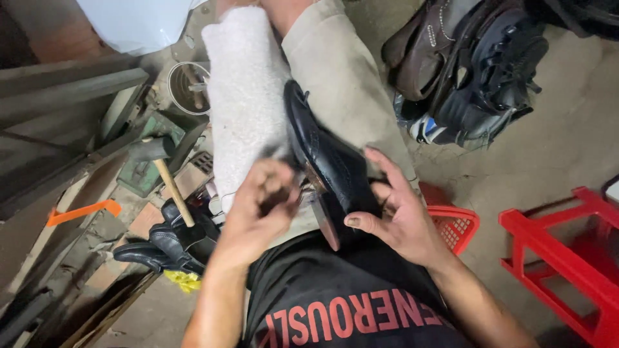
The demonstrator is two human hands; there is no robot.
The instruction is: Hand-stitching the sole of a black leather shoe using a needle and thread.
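Black shoe on lap, sole edge up, resting against white towel over thigh. Right hand spread, steadying shoe upper. Left hand blurred, fingers curled at heel; pinch unclear, cannot tell. Work on heel looks mid-way, sole not finished. One hammer, two more black shoes on floor, pile of shoes, one red stool, one red basket.

Both forearms bare, reaching forward over lap. Left hand curled into loose fist, fingers bent inward, motion-blurred (grip unclear). Right hand spread, palm facing left, thumb out, fingers extended. Knees bent, legs stretched ahead.
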